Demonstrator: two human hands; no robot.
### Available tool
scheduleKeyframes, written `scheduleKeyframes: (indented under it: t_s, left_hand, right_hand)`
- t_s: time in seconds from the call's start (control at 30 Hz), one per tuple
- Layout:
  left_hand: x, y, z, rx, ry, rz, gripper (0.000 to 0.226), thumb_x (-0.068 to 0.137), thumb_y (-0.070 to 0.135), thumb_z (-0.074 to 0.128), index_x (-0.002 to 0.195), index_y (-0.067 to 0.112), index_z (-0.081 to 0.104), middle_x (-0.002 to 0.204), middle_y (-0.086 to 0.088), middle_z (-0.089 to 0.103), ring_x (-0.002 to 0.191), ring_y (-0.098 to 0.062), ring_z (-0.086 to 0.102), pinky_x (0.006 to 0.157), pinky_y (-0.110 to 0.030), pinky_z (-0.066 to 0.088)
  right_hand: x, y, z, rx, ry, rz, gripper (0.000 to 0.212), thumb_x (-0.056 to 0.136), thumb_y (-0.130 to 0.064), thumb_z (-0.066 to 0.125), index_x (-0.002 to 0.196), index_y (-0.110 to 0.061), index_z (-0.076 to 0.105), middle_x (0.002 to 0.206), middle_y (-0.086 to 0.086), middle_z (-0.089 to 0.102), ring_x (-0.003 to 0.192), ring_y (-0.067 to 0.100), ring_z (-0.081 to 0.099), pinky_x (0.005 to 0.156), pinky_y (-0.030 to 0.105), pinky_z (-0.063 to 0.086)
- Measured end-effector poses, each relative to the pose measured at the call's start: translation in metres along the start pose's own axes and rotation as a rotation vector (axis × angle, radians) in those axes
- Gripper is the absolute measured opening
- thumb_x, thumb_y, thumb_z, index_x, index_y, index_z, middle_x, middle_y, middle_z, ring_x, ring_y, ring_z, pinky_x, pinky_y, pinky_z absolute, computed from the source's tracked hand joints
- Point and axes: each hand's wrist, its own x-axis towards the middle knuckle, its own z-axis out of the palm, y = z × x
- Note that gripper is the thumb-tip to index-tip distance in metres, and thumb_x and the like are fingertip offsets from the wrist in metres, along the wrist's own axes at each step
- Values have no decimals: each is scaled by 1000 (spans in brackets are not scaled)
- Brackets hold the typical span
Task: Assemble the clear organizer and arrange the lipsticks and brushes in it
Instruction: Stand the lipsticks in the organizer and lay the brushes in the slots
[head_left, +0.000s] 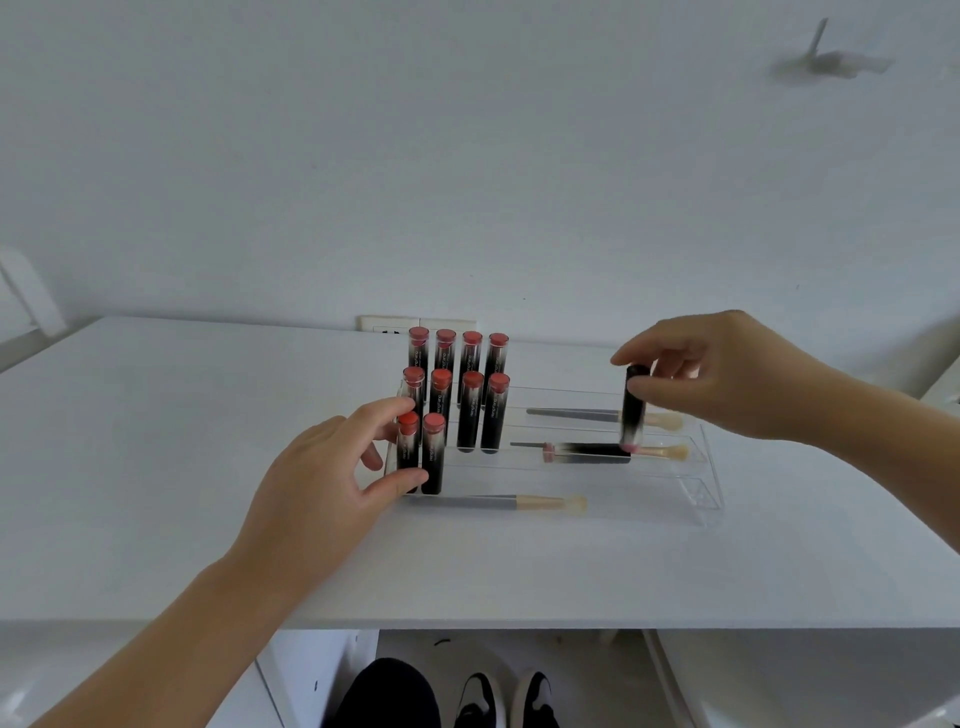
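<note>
The clear organizer (706, 470) sits on the white worktop (156, 441), its three steps rising toward the wall. At its left end the left hand (332, 483) pinches the front-left lipstick (408, 449) between thumb and fingers. Ten lipsticks stand upright there: four at the back, four in the middle, two in front. Moving right, an eleventh lipstick (587, 451) lies flat on the middle step, long axis running left to right. Three brushes lie lengthwise, one per step. At the organizer's right end the right hand (717, 379) grips a twelfth lipstick (634, 410), held vertical, red end down. The open front-row spaces lie left of that hand, I'd say, nearer the left hand.
</note>
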Motion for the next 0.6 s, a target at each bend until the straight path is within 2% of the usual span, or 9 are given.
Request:
scheduleKeyframes:
  t_s: [0.1, 0.2, 0.23, 0.3, 0.4, 0.6]
  left_hand:
    - [0, 0, 0, -3, 6, -7, 61, 77, 41, 82, 132, 41, 56, 92, 18, 65, 87, 1, 58, 76, -19, 42]
    - [0, 0, 0, 6, 14, -3, 61, 77, 41, 82, 132, 40, 56, 91, 21, 63, 90, 5, 56, 76, -13, 38]
    - [0, 0, 0, 7, 14, 0, 61, 78, 40, 82, 132, 40, 56, 91, 21, 63, 90, 5, 56, 76, -14, 39]
    - [0, 0, 0, 7, 12, 8, 61, 78, 40, 82, 133, 38, 57, 91, 19, 64, 88, 0, 58, 75, -20, 42]
    - [0, 0, 1, 7, 15, 12, 61, 78, 40, 83, 133, 39, 56, 92, 16, 66, 86, -7, 60, 77, -29, 46]
    - [-1, -1, 1, 9, 14, 19, 61, 78, 43, 81, 132, 46, 51, 90, 25, 60, 89, 0, 60, 76, -15, 40]
  right_hand:
    - [-1, -4, 0, 104, 48, 42, 11, 82, -35, 73, 86, -45, 74, 77, -14, 75, 72, 11, 68, 60, 13, 49]
    - [-3, -11, 4, 170, 40, 86, 3, 80, -40, 74, 83, -40, 73, 72, -10, 75, 68, 14, 70, 65, 32, 52]
    - [-4, -13, 6, 193, 41, 95, 5, 79, -41, 75, 81, -36, 73, 71, -9, 75, 65, 11, 70, 66, 32, 52]
    - [-6, -16, 11, 233, 36, 126, 13, 78, -39, 76, 79, -26, 72, 69, -6, 75, 62, 7, 70, 64, 26, 50]
    - [-9, -17, 19, 259, -15, 198, 17, 78, -34, 76, 80, -19, 69, 69, -1, 76, 63, 10, 72, 66, 29, 56]
    - [-10, -13, 28, 442, -144, 333, 18, 78, -15, 76, 78, -6, 60, 76, 13, 77, 71, 19, 75, 63, 24, 54]
